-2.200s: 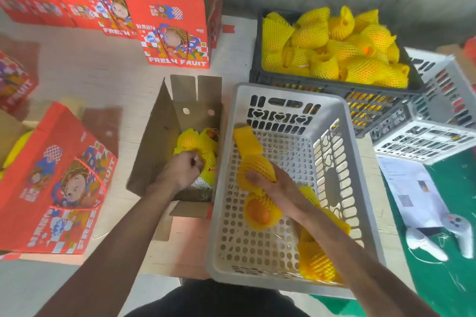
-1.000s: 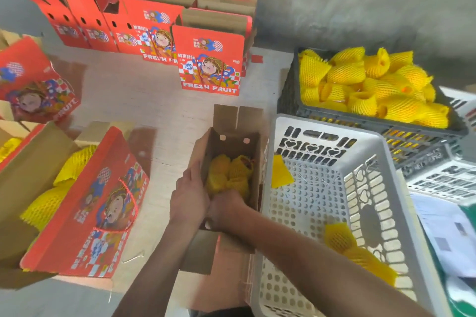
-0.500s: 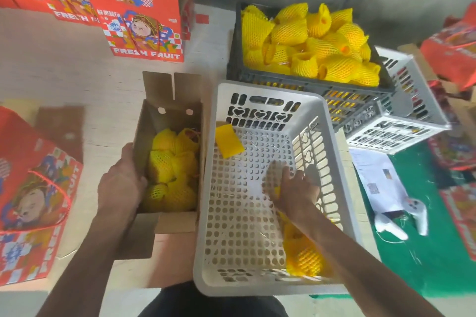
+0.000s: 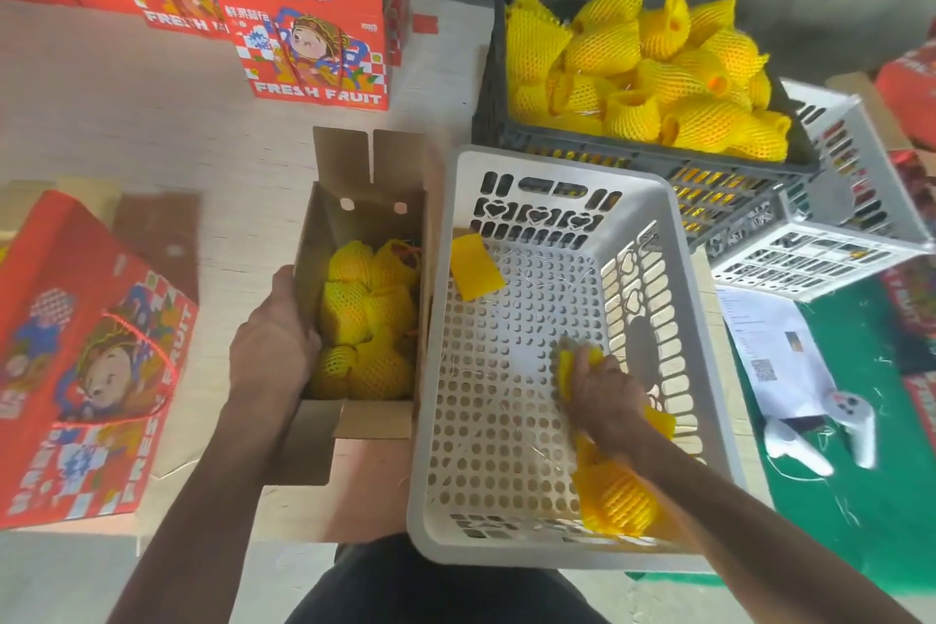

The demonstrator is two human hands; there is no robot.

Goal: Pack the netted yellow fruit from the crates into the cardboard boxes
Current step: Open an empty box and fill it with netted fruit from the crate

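Observation:
An open cardboard box (image 4: 354, 213) stands in front of me with several netted yellow fruit (image 4: 369, 324) inside. My left hand (image 4: 271, 340) grips the box's left wall. To the right is a grey plastic crate (image 4: 673, 248), nearly bare. My right hand (image 4: 600, 393) is inside it, fingers curled round a netted fruit (image 4: 564, 367) near the right wall. Another netted fruit (image 4: 615, 502) lies at the crate's near right corner under my forearm. A loose yellow net sleeve (image 4: 476, 266) lies at the far left of the crate.
A dark crate (image 4: 489, 117) heaped with netted fruit (image 4: 643, 71) stands behind. White crates (image 4: 820, 248) sit to the right. Red printed boxes stand at the back (image 4: 314, 30) and left (image 4: 91, 360). Paper (image 4: 770, 350) and white controllers (image 4: 830, 426) lie on a green mat.
My right hand left the cardboard box, crossed into the grey crate and closed on a netted fruit. My left hand has stayed on the box's left wall.

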